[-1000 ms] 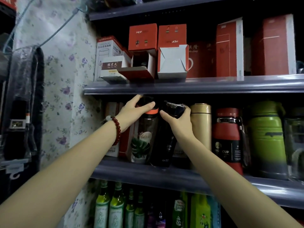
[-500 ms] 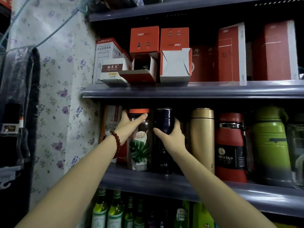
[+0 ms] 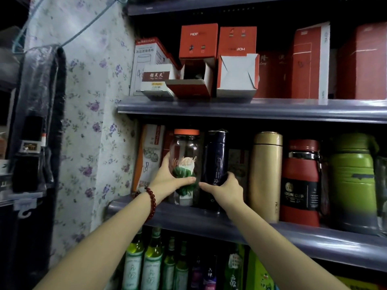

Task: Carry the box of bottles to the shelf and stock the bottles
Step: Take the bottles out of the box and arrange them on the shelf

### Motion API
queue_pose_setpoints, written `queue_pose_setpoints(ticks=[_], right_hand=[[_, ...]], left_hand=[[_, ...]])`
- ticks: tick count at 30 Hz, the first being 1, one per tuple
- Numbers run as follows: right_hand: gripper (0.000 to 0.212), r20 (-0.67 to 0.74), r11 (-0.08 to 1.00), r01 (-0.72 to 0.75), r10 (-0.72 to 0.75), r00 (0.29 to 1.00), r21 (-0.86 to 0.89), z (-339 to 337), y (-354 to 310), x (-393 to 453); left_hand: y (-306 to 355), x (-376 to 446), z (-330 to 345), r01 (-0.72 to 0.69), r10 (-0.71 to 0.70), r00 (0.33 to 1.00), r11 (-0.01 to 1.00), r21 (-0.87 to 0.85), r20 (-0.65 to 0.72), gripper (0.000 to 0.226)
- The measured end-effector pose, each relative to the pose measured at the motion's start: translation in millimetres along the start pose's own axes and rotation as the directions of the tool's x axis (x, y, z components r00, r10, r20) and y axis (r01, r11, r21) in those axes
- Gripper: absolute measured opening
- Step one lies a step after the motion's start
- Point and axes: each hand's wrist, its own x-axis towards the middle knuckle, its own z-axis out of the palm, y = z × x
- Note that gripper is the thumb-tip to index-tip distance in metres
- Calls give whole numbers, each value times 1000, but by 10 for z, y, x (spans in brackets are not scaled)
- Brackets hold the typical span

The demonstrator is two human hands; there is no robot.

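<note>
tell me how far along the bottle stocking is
Done: gold flask, red cup and green jug stand on the middle shelf. In hand: left hand grips the clear bottle, right hand the navy bottle. Box out of view, so remainder unknown.

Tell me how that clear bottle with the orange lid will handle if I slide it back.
The clear bottle looks empty, so probably light. It is tall and narrow, so a push up high may tip it; the left hand grips low. Its smooth wall may be slippery.
</note>
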Motion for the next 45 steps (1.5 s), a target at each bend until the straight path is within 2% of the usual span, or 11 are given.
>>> queue_pose_setpoints(ticks=[5, 8, 11, 13, 16, 19, 24, 29, 36, 41, 45], right_hand=[[83, 46, 1000, -1, 1, 999, 7, 139, -55, 27], [80, 86, 999, 21, -23, 996, 29, 259, -133, -3], [85, 116, 999, 21, -24, 993, 31, 383, -195, -21], [86, 113, 999, 22, -25, 993, 28, 407, -203, -35], [87, 147, 999, 49, -48, 988, 0, 357, -199, -61], [92, 176, 999, 48, -43, 983, -23, 319, -212, -68], [81, 210, 995, 95, -88, 974, -22, 260, -229, -127], [77, 174, 995, 101, -98, 980, -8, 299, -196, -162], [84, 79, 997, 53, -48, 996, -61, 412, -199, -202], [76, -24, 990, 26, -30, 999, -137, 493, -265, -309], [69, -50, 981, 3, -13, 999, -195, 521, -281, -357]], left_hand=[[96, 62, -307, 9, -9, 997, 1000, 8, 71, 101], [41, 48, -494, 25, -30, 995, 999, 45, 99, 109], [-53, 19, -557, 50, -49, 994, 999, -8, 94, 107], [-107, 8, -574, 57, -56, 995, 998, -6, 79, 114], [-186, -49, -549, 61, -70, 994, 991, 118, 80, 132], [-211, -80, -523, 63, -73, 997, 976, 207, 37, 136], [-187, -52, -685, 46, -73, 988, 980, 191, 134, 138], [-192, -55, -682, 42, -65, 980, 991, 128, 187, 115], [-144, -128, -670, 31, -57, 986, 987, 160, 160, 108], [-165, -212, -634, 49, -72, 991, 979, 197, 110, 101], [-192, -238, -631, 31, -50, 996, 973, 229, 80, 97]])
